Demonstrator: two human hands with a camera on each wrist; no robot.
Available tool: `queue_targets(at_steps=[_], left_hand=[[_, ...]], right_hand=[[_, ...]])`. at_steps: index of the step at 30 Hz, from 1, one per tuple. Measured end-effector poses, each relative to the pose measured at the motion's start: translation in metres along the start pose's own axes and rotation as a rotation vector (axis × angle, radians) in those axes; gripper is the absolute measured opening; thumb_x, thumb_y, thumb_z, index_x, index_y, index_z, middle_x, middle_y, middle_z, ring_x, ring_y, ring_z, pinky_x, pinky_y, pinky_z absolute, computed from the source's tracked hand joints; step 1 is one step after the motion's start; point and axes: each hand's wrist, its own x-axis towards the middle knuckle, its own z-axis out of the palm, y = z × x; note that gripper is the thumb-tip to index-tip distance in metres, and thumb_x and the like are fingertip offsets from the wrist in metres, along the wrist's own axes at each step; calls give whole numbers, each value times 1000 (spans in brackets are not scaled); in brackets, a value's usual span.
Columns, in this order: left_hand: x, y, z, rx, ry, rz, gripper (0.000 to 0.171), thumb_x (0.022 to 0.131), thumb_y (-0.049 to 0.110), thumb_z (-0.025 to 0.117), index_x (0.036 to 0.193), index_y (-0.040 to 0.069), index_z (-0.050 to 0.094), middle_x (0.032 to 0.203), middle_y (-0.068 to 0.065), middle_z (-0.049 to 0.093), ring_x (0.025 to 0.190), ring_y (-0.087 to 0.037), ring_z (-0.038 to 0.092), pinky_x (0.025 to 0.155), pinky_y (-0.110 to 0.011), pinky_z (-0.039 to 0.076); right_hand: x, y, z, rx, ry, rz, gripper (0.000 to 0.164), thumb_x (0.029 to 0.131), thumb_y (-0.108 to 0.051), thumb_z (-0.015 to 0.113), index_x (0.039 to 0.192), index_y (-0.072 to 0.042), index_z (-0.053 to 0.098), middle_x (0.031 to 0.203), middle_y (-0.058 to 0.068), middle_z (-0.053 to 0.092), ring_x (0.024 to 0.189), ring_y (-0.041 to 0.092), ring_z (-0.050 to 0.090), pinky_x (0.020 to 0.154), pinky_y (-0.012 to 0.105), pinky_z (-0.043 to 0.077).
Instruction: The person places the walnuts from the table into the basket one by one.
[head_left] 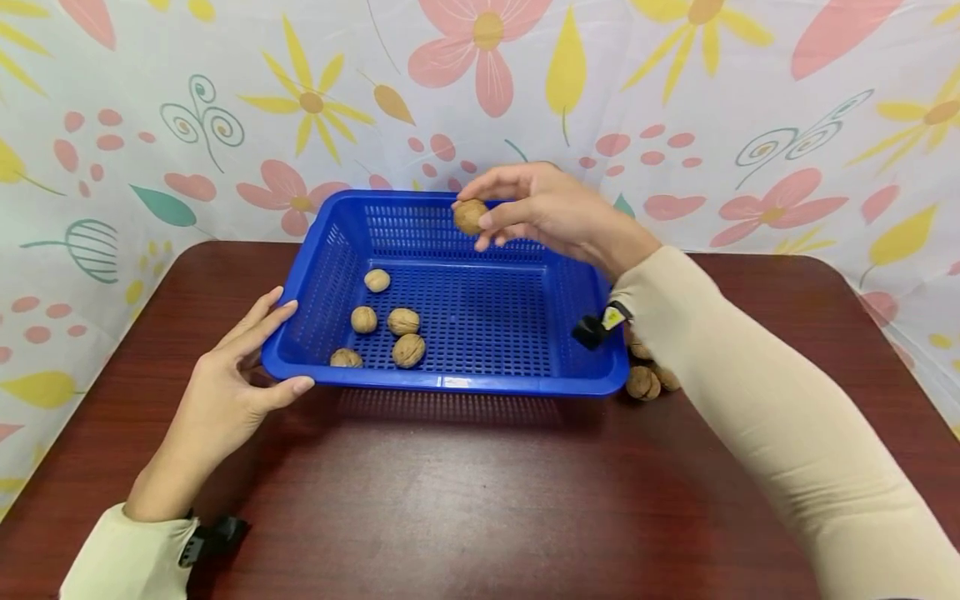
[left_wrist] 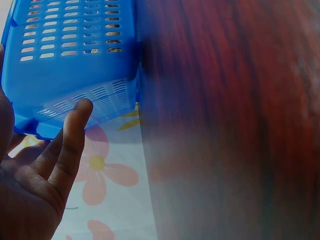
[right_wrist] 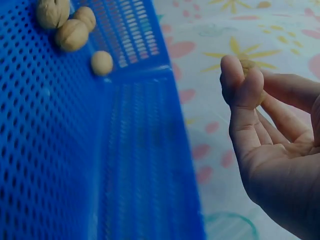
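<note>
In the head view a blue plastic basket [head_left: 450,382] with slotted walls stands on the table, with several walnuts [head_left: 403,322] lying in its left part. My right hand [head_left: 551,208] is raised over the basket's back rim, and its thumb and fingertips pinch one walnut [head_left: 470,217]. The right wrist view shows that walnut [right_wrist: 247,64] mostly covered by the fingers. My left hand [head_left: 225,396] touches the basket's front left corner, fingers fairly straight along the left rim and thumb at the front rim. In the left wrist view the fingers [left_wrist: 75,137] lie beside the basket wall.
More walnuts [head_left: 642,383] sit on the table to the right of the basket, partly hidden by the right sleeve [head_left: 750,400]. The dark reddish-brown table [head_left: 465,517] runs back to a flower-patterned cloth [head_left: 300,50]. Each wrist wears a black strap with a camera [head_left: 592,331].
</note>
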Motion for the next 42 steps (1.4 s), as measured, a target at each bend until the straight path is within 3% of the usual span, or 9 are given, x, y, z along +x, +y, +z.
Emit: queue_targets(at_steps=[5, 10, 19, 26, 33, 42], left_hand=[[1, 1, 1, -17, -2, -3, 83, 82, 1, 88, 156, 10, 50, 171, -8, 34, 130, -50, 56, 79, -3, 49], [1, 3, 2, -20, -4, -6, 84, 82, 0, 87, 156, 10, 50, 171, -8, 34, 130, -50, 56, 79, -3, 49], [-3, 5, 2, -26, -7, -8, 84, 81, -1, 88, 156, 10, 50, 171, -7, 34, 133, -49, 55, 80, -3, 49], [-6, 5, 1, -17, 7, -6, 84, 80, -2, 89, 155, 12, 53, 170, -5, 35, 133, -30, 59, 79, -4, 49], [-6, 5, 1, -26, 2, -8, 84, 81, -1, 88, 155, 12, 52, 170, -5, 35, 131, -33, 59, 80, -4, 49], [-7, 5, 1, -22, 4, -9, 84, 81, -1, 89, 155, 13, 53, 170, -5, 35, 130, -11, 59, 81, -4, 49]], right_hand=[[30, 10, 21, 59, -36, 60, 38, 100, 7, 60, 137, 4, 60, 130, 13, 64, 85, 24, 73, 78, 30, 60], [51, 21, 36, 47, -58, 140, 41, 102, 7, 58, 142, 3, 57, 123, 11, 65, 85, 23, 73, 79, 30, 60], [65, 45, 49, -23, -78, 240, 40, 102, 6, 56, 142, 2, 58, 131, 15, 66, 85, 23, 73, 108, 55, 50], [70, 59, 59, -77, -150, 290, 40, 103, 8, 54, 142, 3, 57, 138, 14, 61, 87, 24, 73, 104, 50, 55], [74, 67, 62, -96, -127, 289, 38, 103, 9, 52, 140, 3, 58, 138, 15, 61, 93, 27, 73, 100, 44, 58], [79, 70, 68, -126, -121, 288, 37, 103, 8, 50, 139, 0, 58, 138, 16, 59, 97, 28, 72, 95, 39, 61]])
